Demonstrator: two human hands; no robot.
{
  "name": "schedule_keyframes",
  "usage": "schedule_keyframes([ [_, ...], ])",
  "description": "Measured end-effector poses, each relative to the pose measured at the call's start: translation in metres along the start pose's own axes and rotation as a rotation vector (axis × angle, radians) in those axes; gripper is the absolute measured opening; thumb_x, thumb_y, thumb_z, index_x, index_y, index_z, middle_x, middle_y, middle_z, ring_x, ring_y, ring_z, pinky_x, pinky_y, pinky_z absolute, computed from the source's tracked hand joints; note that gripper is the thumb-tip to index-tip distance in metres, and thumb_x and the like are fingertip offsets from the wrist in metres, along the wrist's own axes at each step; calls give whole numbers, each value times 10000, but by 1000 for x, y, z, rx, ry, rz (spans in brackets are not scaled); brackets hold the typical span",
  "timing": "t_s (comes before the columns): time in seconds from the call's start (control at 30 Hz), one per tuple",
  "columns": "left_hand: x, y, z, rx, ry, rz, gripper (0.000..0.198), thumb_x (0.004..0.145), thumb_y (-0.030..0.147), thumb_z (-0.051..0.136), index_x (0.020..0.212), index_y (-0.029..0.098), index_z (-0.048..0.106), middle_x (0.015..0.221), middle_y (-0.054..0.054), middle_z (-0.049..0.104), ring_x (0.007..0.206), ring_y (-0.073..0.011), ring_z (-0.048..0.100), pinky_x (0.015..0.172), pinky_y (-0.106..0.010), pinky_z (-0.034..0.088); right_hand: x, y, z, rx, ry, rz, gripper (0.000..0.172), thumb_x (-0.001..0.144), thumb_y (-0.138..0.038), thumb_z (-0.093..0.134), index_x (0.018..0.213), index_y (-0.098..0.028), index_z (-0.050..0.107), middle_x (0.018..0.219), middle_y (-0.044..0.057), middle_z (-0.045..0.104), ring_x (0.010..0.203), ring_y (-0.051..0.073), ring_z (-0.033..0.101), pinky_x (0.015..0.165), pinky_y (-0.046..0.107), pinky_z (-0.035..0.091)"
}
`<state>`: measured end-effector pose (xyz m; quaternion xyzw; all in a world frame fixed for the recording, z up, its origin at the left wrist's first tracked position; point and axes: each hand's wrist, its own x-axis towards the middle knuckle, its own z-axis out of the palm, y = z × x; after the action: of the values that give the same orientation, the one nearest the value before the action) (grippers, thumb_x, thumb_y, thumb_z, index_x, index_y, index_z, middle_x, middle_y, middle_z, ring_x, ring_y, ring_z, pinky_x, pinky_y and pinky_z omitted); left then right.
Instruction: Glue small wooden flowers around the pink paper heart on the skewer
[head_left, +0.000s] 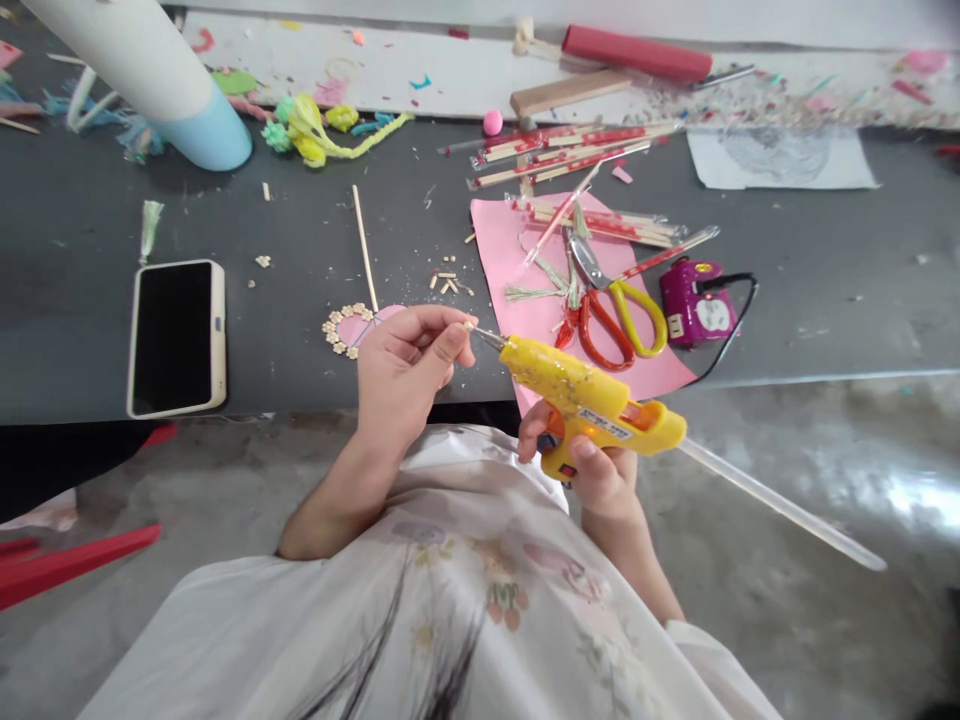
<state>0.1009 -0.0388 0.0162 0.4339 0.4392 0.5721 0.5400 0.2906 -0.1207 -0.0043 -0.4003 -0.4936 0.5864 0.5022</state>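
Observation:
My right hand point(600, 475) grips a yellow hot glue gun point(577, 385), its fingers round the handle and trigger. A long clear glue stick point(787, 508) juts from the gun's back end. The metal nozzle point(491, 339) touches or nearly touches a tiny pale wooden piece point(469, 326) pinched between the thumb and fingertips of my left hand point(412, 365). Just behind that hand lies a pink heart-shaped piece point(352, 328) edged with small wooden flowers point(335, 340) and fixed to a thin stick point(364, 250). My left hand hides part of it.
Short cut stick bits point(448, 283) lie beyond my hands. Scissors point(619, 310) and wrapped chopsticks point(600, 222) rest on pink paper point(499, 250). A purple box with a cable point(697, 305) stands right, a phone point(172, 338) left. A white-and-blue cylinder point(187, 110) is far left.

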Motion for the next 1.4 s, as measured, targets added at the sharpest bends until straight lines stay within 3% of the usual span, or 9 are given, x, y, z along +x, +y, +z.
schedule_keyframes([
  [0.67, -1, -2, -4, 102, 31, 161, 99, 836, 325, 761, 856, 228, 756, 616, 30, 673, 477, -40, 546, 467, -171, 434, 3, 2, -2, 35, -61, -7, 244, 944, -443, 553, 974, -237, 680, 732, 24, 661, 593, 149, 566, 506, 286, 433],
  [1.4, 0, 1, -4, 108, 32, 82, 192, 828, 415, 757, 860, 227, 746, 592, 18, 656, 449, -51, 503, 417, -192, 372, 4, -1, -2, 5, -38, -6, 246, 933, -438, 564, 968, -227, 685, 698, 30, 670, 588, 161, 581, 518, 303, 466],
])
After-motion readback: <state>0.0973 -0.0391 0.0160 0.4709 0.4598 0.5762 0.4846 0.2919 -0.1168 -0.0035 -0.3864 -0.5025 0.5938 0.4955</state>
